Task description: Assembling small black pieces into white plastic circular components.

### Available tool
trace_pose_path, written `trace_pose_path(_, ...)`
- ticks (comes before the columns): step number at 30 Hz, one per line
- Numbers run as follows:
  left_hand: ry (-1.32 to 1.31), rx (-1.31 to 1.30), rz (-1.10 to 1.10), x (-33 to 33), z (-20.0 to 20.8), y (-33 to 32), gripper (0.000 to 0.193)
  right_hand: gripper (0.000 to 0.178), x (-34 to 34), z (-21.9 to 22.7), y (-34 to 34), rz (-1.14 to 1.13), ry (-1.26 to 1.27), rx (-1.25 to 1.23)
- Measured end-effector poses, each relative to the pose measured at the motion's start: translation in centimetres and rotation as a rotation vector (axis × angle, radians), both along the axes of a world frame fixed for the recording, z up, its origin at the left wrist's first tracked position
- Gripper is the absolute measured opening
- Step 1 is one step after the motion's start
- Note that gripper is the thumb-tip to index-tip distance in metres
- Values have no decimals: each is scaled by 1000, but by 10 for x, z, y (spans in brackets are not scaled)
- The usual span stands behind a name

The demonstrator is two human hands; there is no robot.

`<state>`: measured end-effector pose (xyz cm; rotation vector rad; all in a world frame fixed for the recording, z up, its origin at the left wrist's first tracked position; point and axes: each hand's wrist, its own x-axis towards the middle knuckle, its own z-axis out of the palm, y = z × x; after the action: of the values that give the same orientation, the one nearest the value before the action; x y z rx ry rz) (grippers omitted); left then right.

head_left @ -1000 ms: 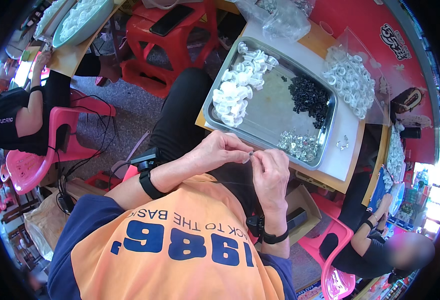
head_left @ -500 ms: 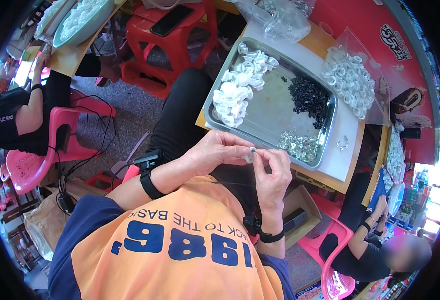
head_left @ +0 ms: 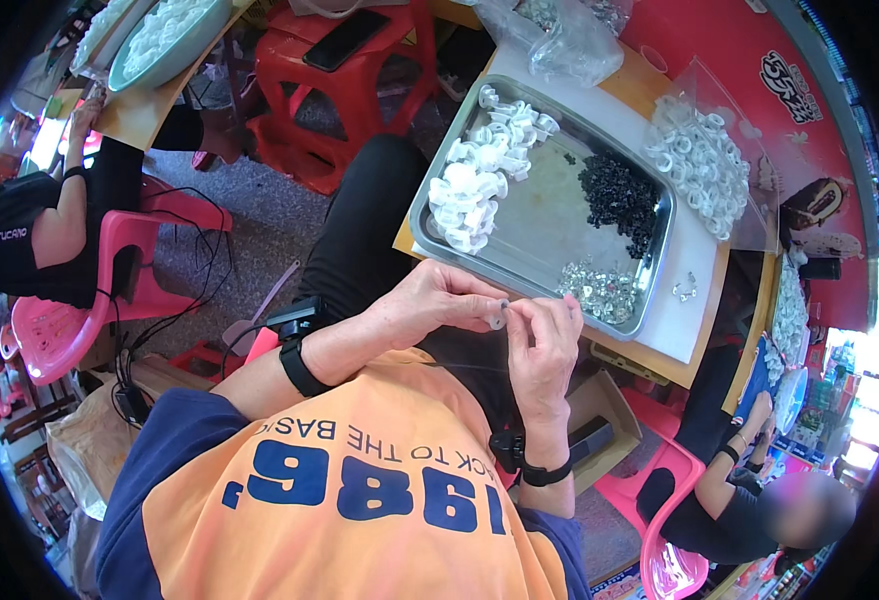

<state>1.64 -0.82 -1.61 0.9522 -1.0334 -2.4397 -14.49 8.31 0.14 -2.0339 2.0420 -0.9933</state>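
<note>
Counter: wood-edged with a pale top, upper right of view, red wall behind it.

Steel tray: rectangular, sits on the counter with one long side along the counter's near edge. Contents in three lots: white plastic rings heaped at the tray's left end; black small parts toward the far right corner; shiny metal bits at the near right corner. Tray middle bare.

Clear bag of white rings: on the counter just beside the tray's right end. A second crumpled clear bag lies at the counter's far edge.

Red plastic stool: on the floor left of the counter, dark phone on its seat.

Left hand: below the tray's near edge, off the counter, over the lap. Fingers curled narrow, tips pinched on a small white ring piece.

Right hand: fingers bent close, tips meeting the left hand's at the same piece. Which hand carries it I cannot tell. Black band on each wrist.
</note>
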Motion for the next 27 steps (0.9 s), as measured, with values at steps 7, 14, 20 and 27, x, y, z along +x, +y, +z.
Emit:
trace_pose_path(7,46,11,9,-2,6,3,26,8,12,0,3,-132,-227,-4)
trace_pose_path(14,113,157,74,1,4,1,25,9,13,3,-1,-125,-331,62)
trace_pose_path(20,180,307,94,1,-1,4,23,9,15,5,4,-179,-472,91)
trace_pose_path(27,90,-114,70,-3,6,10,25,10,13,4,6,-140,-78,-33)
